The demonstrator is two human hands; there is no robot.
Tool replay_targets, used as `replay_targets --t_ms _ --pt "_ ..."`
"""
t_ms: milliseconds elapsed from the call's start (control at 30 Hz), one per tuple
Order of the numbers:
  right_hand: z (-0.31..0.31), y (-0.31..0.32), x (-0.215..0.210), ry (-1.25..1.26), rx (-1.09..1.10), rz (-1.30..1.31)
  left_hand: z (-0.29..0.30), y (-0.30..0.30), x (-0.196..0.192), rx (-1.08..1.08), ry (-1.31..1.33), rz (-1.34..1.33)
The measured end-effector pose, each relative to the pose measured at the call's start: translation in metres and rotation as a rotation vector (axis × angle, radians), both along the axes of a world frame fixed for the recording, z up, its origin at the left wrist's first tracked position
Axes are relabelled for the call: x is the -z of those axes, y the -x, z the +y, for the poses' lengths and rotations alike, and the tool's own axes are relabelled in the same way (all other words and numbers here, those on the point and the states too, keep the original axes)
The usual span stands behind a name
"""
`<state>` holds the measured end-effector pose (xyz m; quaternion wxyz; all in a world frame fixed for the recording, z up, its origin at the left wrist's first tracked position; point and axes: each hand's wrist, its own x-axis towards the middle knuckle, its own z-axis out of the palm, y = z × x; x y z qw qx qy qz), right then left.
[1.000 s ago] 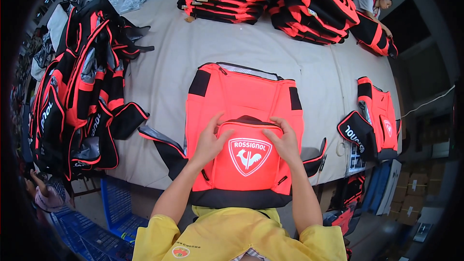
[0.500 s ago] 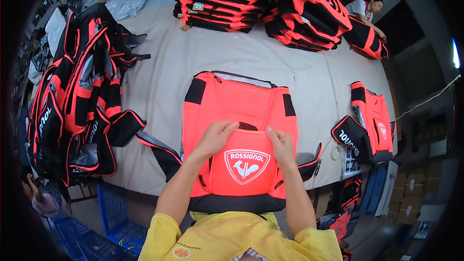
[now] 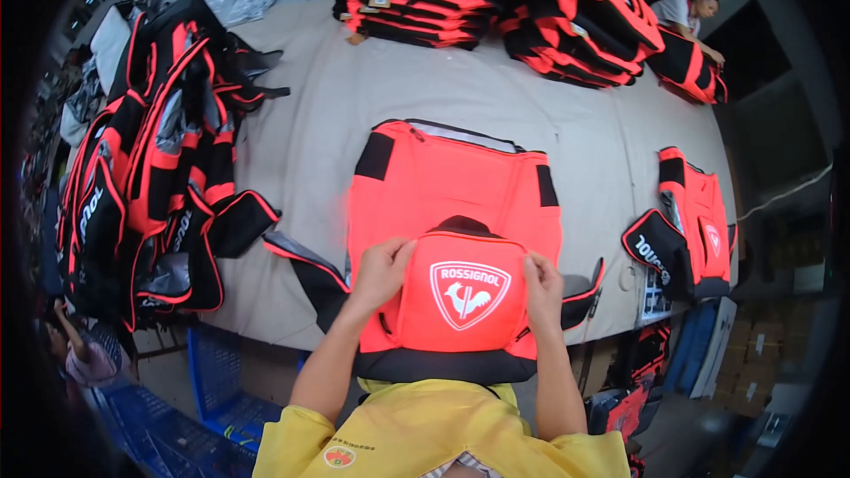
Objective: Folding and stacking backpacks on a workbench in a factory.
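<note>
A bright red and black backpack [image 3: 452, 179] lies flat in front of me, its black base towards my body. On its front is a raised red pocket [image 3: 465, 252] with a white shield and rooster print; black lining shows along its top edge. At the pocket's upper left corner my left hand [image 3: 386, 271] pinches the edge between thumb and fingers. My right hand [image 3: 541, 285] is closed on the opposite edge, at the right side. Black side flaps with red trim spread out from under the bag on both sides.
Unfinished red and black bags [image 3: 150, 186] are heaped at the left. Folded bags stand in a tall stack [image 3: 425, 0] and a second pile [image 3: 580, 22] at the back. Another bag piece [image 3: 699, 221] lies right. Blue crates [image 3: 217, 381] stand below the table; a person [image 3: 686, 13] works far right.
Both hands have moved from the pocket's top edge outward and down to its sides. The pocket now stands fuller and squarer, its black lining more exposed. The whole view has shifted slightly.
</note>
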<state>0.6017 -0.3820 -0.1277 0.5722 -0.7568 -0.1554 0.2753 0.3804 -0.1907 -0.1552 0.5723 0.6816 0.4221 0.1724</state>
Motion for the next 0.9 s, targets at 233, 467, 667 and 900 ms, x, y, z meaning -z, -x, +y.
replay_targets --t_ms 233,467,667,900 --pt "-0.011 -0.013 0.019 -0.148 -0.032 0.184 -0.008 -0.001 -0.014 -0.272 0.757 -0.488" --pt "-0.019 0.017 0.013 -0.042 0.038 0.074 -0.035 0.014 -0.008 -0.202 0.070 -0.194" --pt "-0.070 0.066 0.048 0.163 -0.004 -0.439 -0.101 0.046 0.045 -0.230 -0.094 0.030" --pt "-0.078 0.034 0.074 -0.130 0.009 0.399 -0.095 0.043 0.077 -0.373 0.424 -0.246"
